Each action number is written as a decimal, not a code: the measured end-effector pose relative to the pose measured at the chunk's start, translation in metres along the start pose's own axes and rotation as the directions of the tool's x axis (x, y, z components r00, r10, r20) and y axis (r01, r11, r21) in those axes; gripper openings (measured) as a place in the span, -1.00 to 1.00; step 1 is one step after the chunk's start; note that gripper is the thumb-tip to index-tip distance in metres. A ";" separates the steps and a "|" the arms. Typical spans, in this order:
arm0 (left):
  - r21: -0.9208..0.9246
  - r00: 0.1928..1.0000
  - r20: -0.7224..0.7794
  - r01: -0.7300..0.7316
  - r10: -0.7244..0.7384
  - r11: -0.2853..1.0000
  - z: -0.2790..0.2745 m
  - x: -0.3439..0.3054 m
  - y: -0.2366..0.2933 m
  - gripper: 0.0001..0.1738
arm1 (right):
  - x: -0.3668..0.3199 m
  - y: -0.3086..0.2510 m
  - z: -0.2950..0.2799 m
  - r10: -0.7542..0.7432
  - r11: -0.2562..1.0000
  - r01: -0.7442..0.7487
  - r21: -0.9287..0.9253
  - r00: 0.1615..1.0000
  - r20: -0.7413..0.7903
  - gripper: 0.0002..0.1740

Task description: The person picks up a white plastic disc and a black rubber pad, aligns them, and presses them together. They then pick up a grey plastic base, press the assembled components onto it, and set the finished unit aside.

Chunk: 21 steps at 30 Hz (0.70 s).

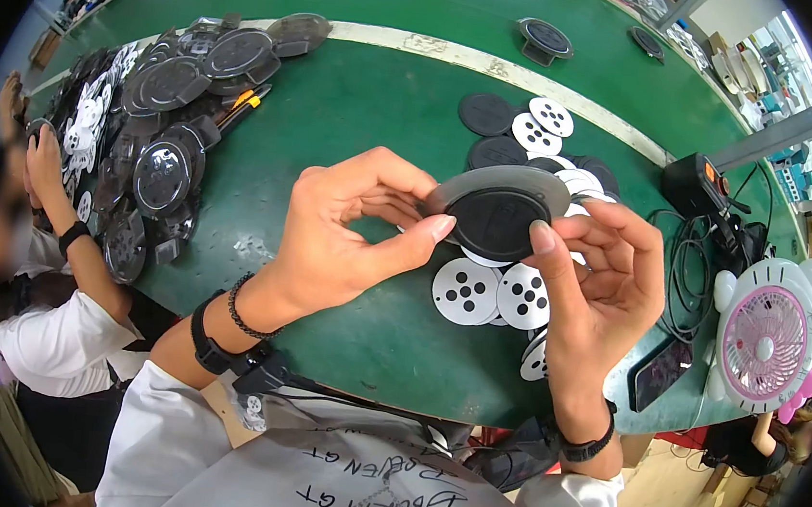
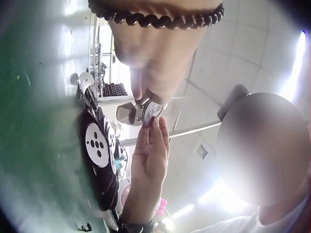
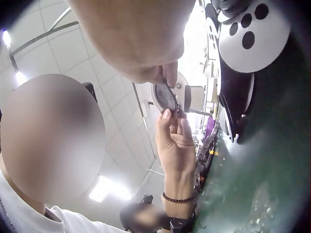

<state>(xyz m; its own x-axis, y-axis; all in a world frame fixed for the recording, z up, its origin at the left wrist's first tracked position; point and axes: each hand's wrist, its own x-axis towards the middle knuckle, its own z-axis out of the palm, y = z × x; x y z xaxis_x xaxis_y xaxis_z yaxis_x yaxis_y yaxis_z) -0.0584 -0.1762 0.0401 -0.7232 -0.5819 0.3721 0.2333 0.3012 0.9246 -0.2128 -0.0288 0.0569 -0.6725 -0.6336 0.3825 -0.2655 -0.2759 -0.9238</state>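
Above the green table, in front of the chest, both hands hold up one round piece—a black disc with a smooth, translucent grey plate showing along its far edge. The left hand is bent inward at the wrist, its thumb and curled fingers pinching the near-left edge; the right hand rises from below, its thumb on the black face near the right edge and its fingers curled. Beneath and beyond the hands lies a loose pile of flat white discs with black dots, overlapping plain, matte black discs. To the left of the left hand is a heap of glossy, see-through dark pieces, with round faces and squarish tabs, and a yellow-and-black tool among them. Farther left, another person in white sleeves sits or stands beside the table. Beyond the right hand, near the far side, is a round piece with a tab. To the right of that hand are a black box-shaped device—its inside not visible—coiled cable, a phone and a white fan with a pink ring and rounded ears.
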 end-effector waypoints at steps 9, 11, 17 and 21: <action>-0.193 0.995 0.029 0.098 -0.095 0.976 0.002 -0.001 -0.007 -0.82 | 0.011 0.008 -0.008 -0.063 0.953 0.059 -0.297 0.998 -0.006 -0.58; -0.224 0.986 0.048 0.166 -0.159 0.960 0.002 0.001 -0.004 -0.83 | 0.011 0.011 -0.007 0.013 0.985 -0.015 -0.172 1.000 -0.013 -0.64; -0.232 0.964 0.059 0.267 -0.260 0.935 0.003 0.022 0.001 -0.80 | 0.020 0.013 -0.016 0.014 0.981 -0.006 -0.196 0.999 0.036 -0.77; -0.317 0.933 -0.221 0.206 -0.283 0.926 -0.018 0.108 -0.007 -0.66 | 0.040 0.012 -0.038 0.009 0.949 -0.029 -0.314 0.998 -0.064 -0.76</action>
<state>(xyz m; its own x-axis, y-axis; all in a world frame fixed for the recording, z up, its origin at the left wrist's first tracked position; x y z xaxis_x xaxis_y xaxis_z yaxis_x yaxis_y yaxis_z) -0.1268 -0.2544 0.0756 -0.5970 -0.7955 0.1039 0.2732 -0.0798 0.9586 -0.2689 -0.0299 0.0607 -0.7174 -0.5888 0.3723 -0.4497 -0.0167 -0.8930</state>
